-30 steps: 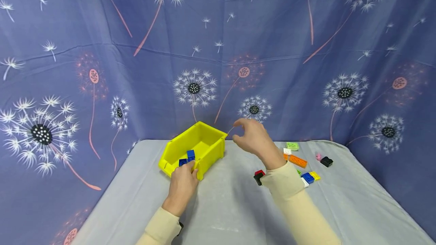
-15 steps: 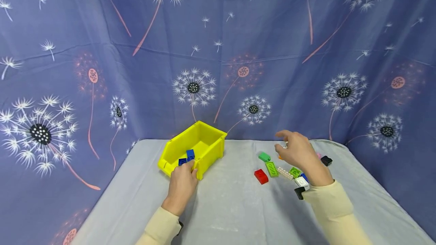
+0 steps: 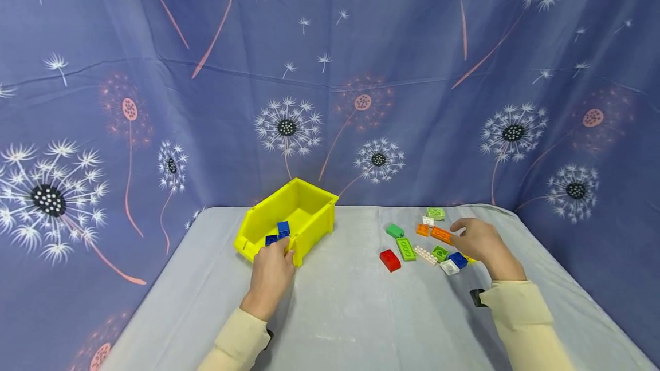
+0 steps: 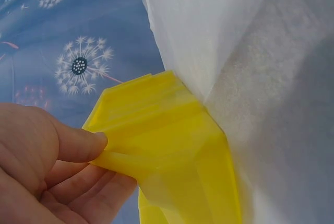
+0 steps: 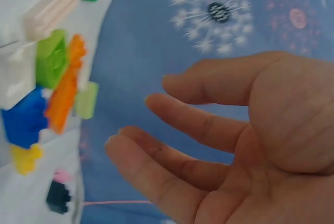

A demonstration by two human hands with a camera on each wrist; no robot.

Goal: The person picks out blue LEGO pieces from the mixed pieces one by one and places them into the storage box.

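My left hand (image 3: 272,272) pinches the near rim of a yellow bin (image 3: 315,228), thumb on one side and fingers on the other in the left wrist view. Inside the bin, blue toy bricks (image 3: 283,228) lie by that rim. My right hand (image 3: 484,245) hovers over the brick pile at the right, fingers apart and holding nothing, as the right wrist view shows. Closest to its fingertips is an orange brick (image 3: 441,235). A blue brick (image 3: 458,260) and a mostly hidden yellow brick (image 5: 26,158) lie beneath it.
Left of the right hand lie a red brick (image 3: 390,260), a long green brick (image 3: 405,249), a dark green brick (image 3: 395,231) and a pale studded brick (image 3: 425,255). White brick (image 3: 450,267) sits nearer. A dandelion-patterned cloth (image 3: 330,102) hangs behind the table.
My right hand has moved right, from beside the bin to over the bricks, uncovering several of them. The left hand keeps its hold on the bin. The head view has shifted slightly.
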